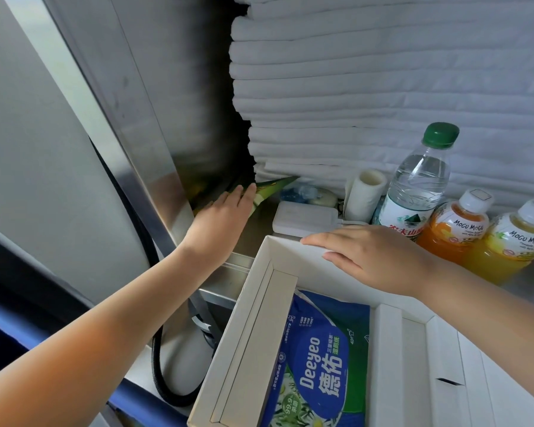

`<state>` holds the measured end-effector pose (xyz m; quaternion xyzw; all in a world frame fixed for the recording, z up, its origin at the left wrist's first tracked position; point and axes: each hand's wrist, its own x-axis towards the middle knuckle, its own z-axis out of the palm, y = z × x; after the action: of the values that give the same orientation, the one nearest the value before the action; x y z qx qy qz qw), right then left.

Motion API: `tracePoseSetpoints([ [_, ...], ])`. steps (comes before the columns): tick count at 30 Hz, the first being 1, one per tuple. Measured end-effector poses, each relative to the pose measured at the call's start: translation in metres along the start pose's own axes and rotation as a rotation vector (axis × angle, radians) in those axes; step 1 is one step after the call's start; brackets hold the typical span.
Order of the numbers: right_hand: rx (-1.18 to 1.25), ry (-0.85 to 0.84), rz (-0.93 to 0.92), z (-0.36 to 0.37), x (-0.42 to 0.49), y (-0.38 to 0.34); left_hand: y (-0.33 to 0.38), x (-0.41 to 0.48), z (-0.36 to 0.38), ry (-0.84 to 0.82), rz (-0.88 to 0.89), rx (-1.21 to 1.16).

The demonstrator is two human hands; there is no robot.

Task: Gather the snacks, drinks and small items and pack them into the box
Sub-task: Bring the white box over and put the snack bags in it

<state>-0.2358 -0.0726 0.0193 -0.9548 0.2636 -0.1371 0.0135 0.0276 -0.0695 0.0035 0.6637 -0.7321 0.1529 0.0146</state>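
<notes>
Head view showed the left hand (221,215), fingers straight and close together, tips touching a green packet (270,189) in the tabletop (255,231) corner by a metal panel (154,118). The right hand (373,257) lay flat and spread on the far rim of the box (253,291), which held a wipes pack (321,359). Best would be sliding the packet clear first, then pinching it.

The green packet (275,186) is mostly hidden behind the left hand (219,217), the wipes pack (318,365) runs off the bottom edge, and the blue wrapper thing (299,192) is too blurry to identify.
</notes>
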Motion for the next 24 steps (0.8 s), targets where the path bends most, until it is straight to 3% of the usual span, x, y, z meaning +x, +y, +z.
tracePoseSetpoints([
  [6, 0.043, 0.031, -0.002, -0.001, 0.000, 0.000, 0.012, -0.016, -0.022, 0.068, 0.047, -0.077],
  [13, 0.123, 0.101, 0.112, 0.001, 0.000, 0.003, 0.039, -0.032, -0.054, 0.372, 0.278, -0.092],
  [21, 0.084, 0.186, 0.109, -0.004, -0.001, 0.002, 0.053, -0.052, -0.066, 0.348, 0.552, -0.090],
  [24, 0.076, 0.255, 0.066, -0.009, -0.004, 0.002, 0.053, -0.058, -0.066, 0.409, 0.646, -0.080],
])
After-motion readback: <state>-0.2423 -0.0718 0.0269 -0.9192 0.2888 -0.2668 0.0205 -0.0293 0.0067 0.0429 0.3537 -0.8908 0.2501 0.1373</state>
